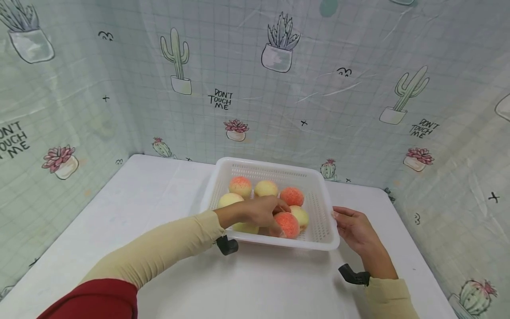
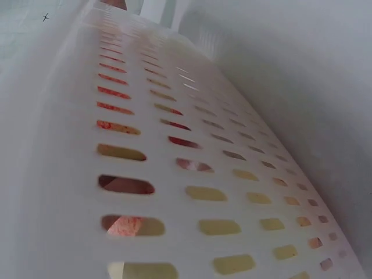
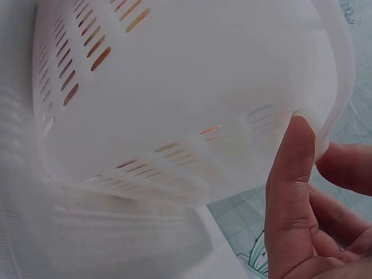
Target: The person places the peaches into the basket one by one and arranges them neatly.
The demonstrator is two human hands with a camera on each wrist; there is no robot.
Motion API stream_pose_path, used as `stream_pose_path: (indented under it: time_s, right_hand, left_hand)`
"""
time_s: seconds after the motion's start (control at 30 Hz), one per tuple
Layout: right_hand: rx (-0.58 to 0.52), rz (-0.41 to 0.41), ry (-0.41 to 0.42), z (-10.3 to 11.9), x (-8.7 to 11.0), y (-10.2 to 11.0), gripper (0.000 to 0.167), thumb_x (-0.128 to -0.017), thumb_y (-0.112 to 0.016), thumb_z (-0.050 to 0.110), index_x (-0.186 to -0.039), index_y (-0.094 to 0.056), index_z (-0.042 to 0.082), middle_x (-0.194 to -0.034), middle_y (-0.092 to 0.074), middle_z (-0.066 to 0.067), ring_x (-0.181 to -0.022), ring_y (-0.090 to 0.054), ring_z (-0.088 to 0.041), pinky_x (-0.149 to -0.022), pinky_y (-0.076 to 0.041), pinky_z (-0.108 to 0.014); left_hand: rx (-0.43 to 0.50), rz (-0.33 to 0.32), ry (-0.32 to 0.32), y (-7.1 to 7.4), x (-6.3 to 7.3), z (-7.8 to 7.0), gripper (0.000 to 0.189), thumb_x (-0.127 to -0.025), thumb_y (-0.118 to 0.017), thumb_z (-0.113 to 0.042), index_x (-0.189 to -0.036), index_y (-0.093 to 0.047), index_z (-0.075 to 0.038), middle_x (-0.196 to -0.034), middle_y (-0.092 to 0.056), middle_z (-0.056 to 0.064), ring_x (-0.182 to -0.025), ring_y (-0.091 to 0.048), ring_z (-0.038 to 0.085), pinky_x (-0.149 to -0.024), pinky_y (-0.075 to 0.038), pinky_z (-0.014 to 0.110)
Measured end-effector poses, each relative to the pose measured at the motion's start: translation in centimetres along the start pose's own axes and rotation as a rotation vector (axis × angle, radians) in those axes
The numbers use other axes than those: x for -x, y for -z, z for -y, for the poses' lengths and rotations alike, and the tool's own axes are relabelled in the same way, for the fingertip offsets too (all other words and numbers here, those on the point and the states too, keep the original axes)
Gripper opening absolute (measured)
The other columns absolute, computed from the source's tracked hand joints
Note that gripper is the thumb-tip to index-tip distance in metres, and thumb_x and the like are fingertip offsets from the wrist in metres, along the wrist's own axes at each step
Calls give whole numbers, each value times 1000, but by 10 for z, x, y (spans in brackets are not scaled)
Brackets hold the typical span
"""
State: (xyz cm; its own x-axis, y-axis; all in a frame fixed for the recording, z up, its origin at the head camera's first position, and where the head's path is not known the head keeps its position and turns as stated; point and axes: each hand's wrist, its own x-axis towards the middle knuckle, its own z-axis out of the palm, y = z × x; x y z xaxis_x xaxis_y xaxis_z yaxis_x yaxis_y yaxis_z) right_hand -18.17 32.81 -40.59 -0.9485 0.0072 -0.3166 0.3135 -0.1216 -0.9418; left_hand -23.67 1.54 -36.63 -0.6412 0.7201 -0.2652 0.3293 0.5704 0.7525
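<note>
A white slotted plastic basket (image 1: pixel 271 165) holds several peaches, some reddish and some pale yellow. My left hand (image 1: pixel 260 212) reaches over its front rim, fingers and thumb spread around a red peach (image 1: pixel 288 225) near the front. Just behind that one sits a yellow peach (image 1: pixel 300 216), and another red peach (image 1: pixel 292 196) lies farther back. At the right side, my right hand (image 1: pixel 356 230) pinches the basket's rim. The right wrist view shows the index finger (image 3: pixel 290 186) against the outer wall. Only the slotted basket wall (image 2: pixel 64 151) fills the left wrist view; that hand is hidden there.
The basket stands on a white table (image 1: pixel 255 283). A cactus-printed curtain (image 1: pixel 255 79) encloses the table's back and sides. On the left of the basket are a peach with a red top (image 1: pixel 241 186) and a pale yellow peach (image 1: pixel 230 200).
</note>
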Motion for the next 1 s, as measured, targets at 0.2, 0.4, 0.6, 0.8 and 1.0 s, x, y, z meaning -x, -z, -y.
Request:
stream_pose_path:
  time_s: [0.2, 0.4, 0.6, 0.8, 1.0]
  right_hand:
    - [6, -4, -9, 1, 0, -1, 16, -101, -71, 17, -110, -79, 28, -108, -77, 15, -99, -74, -10, -91, -62, -24]
    - [-3, 1, -10, 1, 0, -1, 17, -101, -69, 15, -107, -79, 28, -107, -77, 14, -98, -73, -9, -89, -62, -23]
    - [-9, -1, -10, 0, -1, 0, 16, -101, -70, 15, -106, -79, 28, -107, -77, 14, -98, -74, -10, -90, -63, -24]
    - [-15, -4, -13, 0, 0, 0, 16, -100, -71, 15, -105, -80, 27, -107, -77, 14, -98, -74, -10, -90, -63, -24]
    - [-17, 11, -6, 2, 0, -1, 18, -102, -68, 13, -104, -80, 27, -106, -77, 14, -96, -74, -9, -88, -63, -23]
  left_hand:
    - [21, 26, -15, 1, 1, 2, 67, -85, -88, -20, -144, -59, -11, -149, -62, 8, -142, -55, 23, -122, -43, 42]
    - [60, 34, -22, 1, 1, 3, 68, -84, -88, -14, -145, -59, -9, -151, -61, 9, -145, -53, 25, -124, -42, 42]
    - [5, -8, -24, -2, 0, 2, 69, -82, -90, -13, -144, -61, -9, -148, -64, 7, -141, -57, 23, -121, -45, 40]
    - [10, -21, -31, -3, 1, 3, 70, -82, -89, -12, -145, -60, -7, -149, -63, 6, -141, -57, 20, -121, -46, 39]
    - [32, -24, -32, -2, 2, 6, 68, -82, -89, -12, -144, -62, -9, -146, -66, 3, -135, -61, 17, -118, -48, 38]
